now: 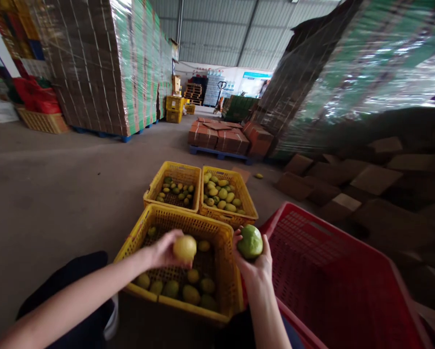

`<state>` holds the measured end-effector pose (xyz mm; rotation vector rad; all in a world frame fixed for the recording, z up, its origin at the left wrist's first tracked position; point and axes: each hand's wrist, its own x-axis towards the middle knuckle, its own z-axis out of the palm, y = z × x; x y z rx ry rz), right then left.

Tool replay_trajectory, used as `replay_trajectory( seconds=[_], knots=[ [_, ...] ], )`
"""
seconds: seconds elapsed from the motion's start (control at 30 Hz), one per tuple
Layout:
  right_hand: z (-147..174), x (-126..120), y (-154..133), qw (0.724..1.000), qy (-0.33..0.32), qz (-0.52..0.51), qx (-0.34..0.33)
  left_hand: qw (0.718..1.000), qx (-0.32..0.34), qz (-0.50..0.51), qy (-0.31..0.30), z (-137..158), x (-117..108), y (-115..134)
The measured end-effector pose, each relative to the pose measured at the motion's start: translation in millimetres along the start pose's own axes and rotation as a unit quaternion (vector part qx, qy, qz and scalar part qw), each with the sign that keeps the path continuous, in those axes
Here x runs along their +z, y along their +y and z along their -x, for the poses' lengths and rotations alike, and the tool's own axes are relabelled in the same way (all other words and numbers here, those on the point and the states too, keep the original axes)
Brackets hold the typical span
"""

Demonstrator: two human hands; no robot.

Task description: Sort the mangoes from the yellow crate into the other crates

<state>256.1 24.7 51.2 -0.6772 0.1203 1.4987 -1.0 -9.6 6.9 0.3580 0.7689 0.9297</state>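
My left hand [168, 249] is closed around a yellow lemon [185, 248] above the near yellow crate [148, 295]. Several yellow-green lemons [191, 294] lie spread over the bottom of that crate. Palm up, my right hand [255, 266] grips a lumpy, glossy green lemon [250, 242] over the crate's right edge, beside a red crate [333, 237]. The part of the red crate's inside that shows is dark.
Behind stand two more yellow crates: the left one [153, 186] with small greenish lemons, the right one [251, 208] with larger yellow ones. Flattened cartons [377, 179] lie at right. Wrapped pallet stacks [93, 68] and a blue pallet of cardboard [219, 140] stand farther off.
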Motion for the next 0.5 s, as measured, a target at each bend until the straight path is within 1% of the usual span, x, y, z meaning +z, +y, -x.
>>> replay_trajectory(
  seconds=[0.03, 0.07, 0.1, 0.13, 0.17, 0.2, 0.23, 0.3, 0.33, 0.37, 0.4, 0.47, 0.5],
  knots=[
    [-1.8, -2.3, 0.5, 1.0, -0.008, 0.01, -0.002, 0.999, 0.027, 0.018, 0.04, -6.1, 4.7, 24.5],
    [-3.5, -3.8, 0.7, 1.0, -0.012, 0.02, -0.006, 0.992, 0.079, 0.034, 0.089, -10.7, 7.5, 44.0],
    [-4.8, -4.4, 1.1, 0.999, -0.012, 0.03, -0.01, 0.985, 0.107, 0.027, 0.129, -13.2, 8.4, 57.1],
    [-5.7, -3.9, 1.9, 0.999, -0.007, 0.04, -0.015, 0.982, 0.117, 0.011, 0.15, -13.5, 8.0, 63.3],
    [-5.9, -2.4, 3.4, 0.999, 0.002, 0.05, -0.02, 0.982, 0.108, -0.011, 0.157, -11.8, 7.2, 63.2],
    [-5.3, -0.3, 5.8, 0.998, 0.013, 0.059, -0.022, 0.985, 0.081, -0.035, 0.151, -8.3, 6.7, 58.0],
    [-4.0, 2.1, 9.2, 0.997, 0.023, 0.068, -0.022, 0.988, 0.046, -0.062, 0.132, -3.7, 7.1, 49.4],
    [1.1, 5.6, 19.7, 0.996, 0.034, 0.083, -0.013, 0.988, -0.016, -0.137, 0.074, 7.2, 11.0, 29.7],
    [4.9, 5.8, 26.7, 0.995, 0.037, 0.087, -0.006, 0.981, -0.036, -0.186, 0.041, 12.6, 13.7, 21.8],
    [9.6, 4.5, 34.7, 0.995, 0.042, 0.093, 0.006, 0.971, -0.049, -0.234, 0.01, 17.7, 16.0, 16.5],
    [15.2, 1.8, 43.8, 0.993, 0.047, 0.106, 0.025, 0.962, -0.055, -0.266, -0.008, 22.3, 17.4, 14.1],
    [28.6, -7.3, 64.3, 0.985, 0.055, 0.145, 0.079, 0.948, -0.048, -0.314, -0.024, 30.3, 17.1, 16.5],
    [35.8, -12.6, 75.4, 0.977, 0.058, 0.171, 0.114, 0.944, -0.034, -0.329, -0.023, 33.9, 15.7, 19.5]
  ],
)
